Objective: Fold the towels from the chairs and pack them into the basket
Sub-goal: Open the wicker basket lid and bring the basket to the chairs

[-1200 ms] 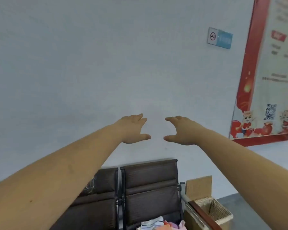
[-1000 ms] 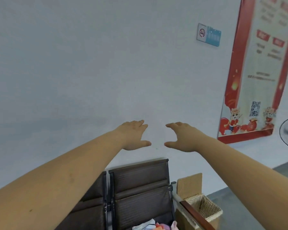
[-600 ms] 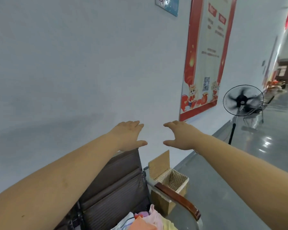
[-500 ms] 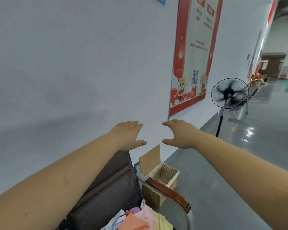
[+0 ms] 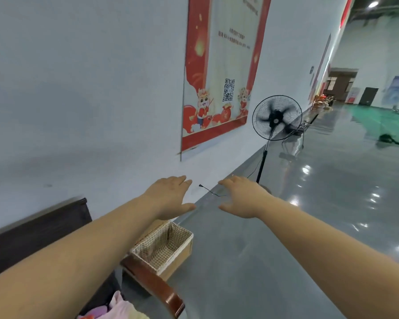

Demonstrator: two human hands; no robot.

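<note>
both hands out front, left hand [image 5: 168, 199] and right hand [image 5: 242, 198] spread flat, holding nothing; towels [image 5: 115, 307] bunched on chair seat [image 5: 44, 229] at bottom edge, mostly cut off; basket [image 5: 164, 247] on floor just beside wooden armrest [image 5: 154, 286], looks empty; towels prob soft, light, floppy; guess pinch two corners of top one, lift, shake flat

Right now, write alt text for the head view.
Two bare hands, left hand and right hand, reach forward open and empty above a woven rectangular basket with checked lining on the grey floor. Pastel towels lie at the bottom edge beside a brown wooden armrest; a black standing fan stands by the wall.
</note>
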